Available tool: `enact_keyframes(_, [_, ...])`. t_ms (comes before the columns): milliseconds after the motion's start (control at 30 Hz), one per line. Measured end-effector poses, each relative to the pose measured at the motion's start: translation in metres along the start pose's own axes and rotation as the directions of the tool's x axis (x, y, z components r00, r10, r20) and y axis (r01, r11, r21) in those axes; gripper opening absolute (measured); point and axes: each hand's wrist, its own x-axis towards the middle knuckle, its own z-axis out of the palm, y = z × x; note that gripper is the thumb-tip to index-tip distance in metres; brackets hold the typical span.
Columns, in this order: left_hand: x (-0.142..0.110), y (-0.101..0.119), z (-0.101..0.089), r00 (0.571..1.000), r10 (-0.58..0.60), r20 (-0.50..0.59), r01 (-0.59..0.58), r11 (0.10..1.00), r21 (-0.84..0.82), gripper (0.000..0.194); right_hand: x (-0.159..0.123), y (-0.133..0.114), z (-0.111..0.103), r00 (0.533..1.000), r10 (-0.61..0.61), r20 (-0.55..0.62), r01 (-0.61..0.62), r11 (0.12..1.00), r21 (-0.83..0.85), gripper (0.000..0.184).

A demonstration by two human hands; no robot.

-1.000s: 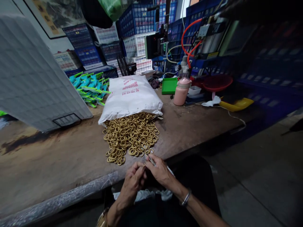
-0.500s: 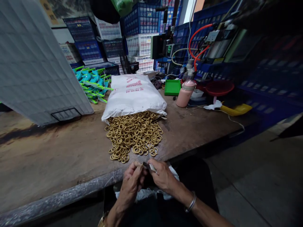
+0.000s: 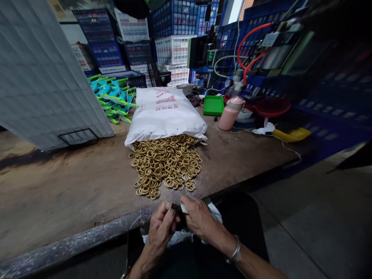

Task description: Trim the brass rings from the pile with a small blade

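My left hand (image 3: 160,224) is closed in a pinch at the table's front edge; a gold-coloured ring seems to be between thumb and forefinger, mostly hidden. Opposite it, my right hand (image 3: 200,219) is wrapped round a small tool with a dark tip and a pale handle (image 3: 184,209). The tip meets the left fingertips; the kind of tool cannot be made out. Just beyond both hands, a heap of gold-coloured rings (image 3: 165,162) spills over the table from a white sack (image 3: 171,120) with red print.
A grey padded panel (image 3: 55,77) stands at left, beside green and turquoise plastic pieces (image 3: 112,97). To the right are a green tray (image 3: 213,105), a pink bottle (image 3: 230,114), a red dish (image 3: 273,106) and a yellow scoop (image 3: 292,135). Stacked crates (image 3: 176,48) fill the back.
The tool's dark tip has shifted slightly left and down, over the left fingertips. Both hands stay close together, and the view has tilted a little.
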Motion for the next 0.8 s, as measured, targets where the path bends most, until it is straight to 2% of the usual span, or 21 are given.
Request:
enact_keyframes(133, [-0.018,0.012,0.003,0.990,0.050,0.132,-0.050,0.999,-0.006,0.033,0.001,0.022,0.000,0.989,0.056,-0.135,-0.058,0.998,-0.010,0.022])
enact_keyframes(200, [-0.018,0.015,0.005,0.985,-0.028,0.170,0.043,0.996,-0.084,0.033,0.004,0.032,-0.004,0.971,0.113,-0.211,-0.114,0.993,0.011,0.023])
enact_keyframes(267, [-0.012,0.015,0.006,0.982,-0.096,0.162,0.123,0.979,-0.163,0.035,0.009,0.037,-0.010,0.947,0.155,-0.282,-0.153,0.988,0.029,0.024])
enact_keyframes(333, [-0.004,0.013,0.006,0.984,-0.113,0.136,0.141,0.965,-0.221,0.034,0.014,0.040,-0.013,0.936,0.152,-0.318,-0.147,0.988,0.041,0.025])
enact_keyframes(500, [0.005,0.006,0.001,0.987,-0.122,0.105,0.152,0.921,-0.358,0.018,0.021,0.038,-0.014,0.961,0.039,-0.274,-0.043,0.999,-0.010,0.033])
enact_keyframes(600, [0.004,0.004,-0.002,0.979,-0.152,0.138,0.197,0.885,-0.422,0.025,0.024,0.036,-0.012,0.966,0.051,-0.252,-0.076,0.993,-0.091,0.032])
enact_keyframes(667, [0.004,0.002,-0.004,0.972,-0.184,0.144,0.231,0.857,-0.460,0.022,0.027,0.037,-0.011,0.965,0.063,-0.256,-0.096,0.988,-0.118,0.030])
enact_keyframes(800, [0.009,-0.002,-0.006,0.971,-0.201,0.127,0.237,0.817,-0.526,0.017,0.034,0.043,-0.010,0.961,0.055,-0.272,-0.083,0.992,-0.093,0.026])
